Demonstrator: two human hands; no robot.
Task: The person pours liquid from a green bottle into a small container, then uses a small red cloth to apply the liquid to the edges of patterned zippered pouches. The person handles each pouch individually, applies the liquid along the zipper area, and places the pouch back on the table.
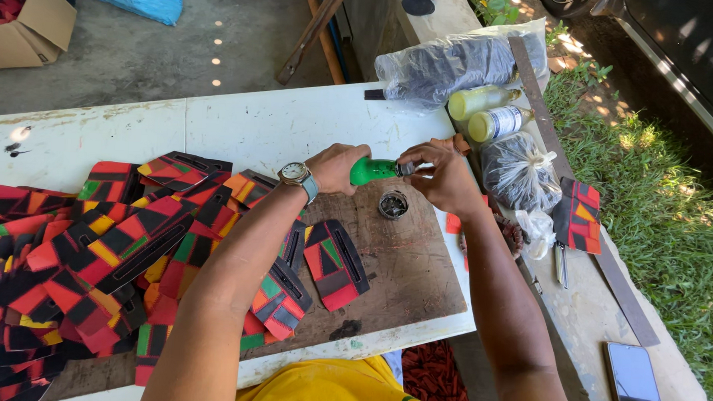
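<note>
Near the centre of the frame, the left hand is closed around the green handle of a small tool, fingers wrapped fully about it. The right hand meets it from the right, its fingertips pinched on the dark metal tip at the handle's end. Whether the tip is being turned, seated or pulled cannot be told.

Directly below the tool, a small round tin of dark metal pieces stands on a brown board. The board lies on a white table.

Red, black, green and yellow patterned straps cover the left half of the frame in a loose pile. One strap lies apart on the board, lower centre.

At upper right stand two bottles of pale liquid, lying beside clear bags of dark material. A phone rests at lower right.

For a clean result at this step, it appears advisable to:
- keep the handle steady in the left hand and let only the right fingertips work the tip;
- hold the tool above the tin, so that any dropped piece falls close by;
- keep both wrists low over the board for support;
- keep the loose straps clear of the working area.
</note>
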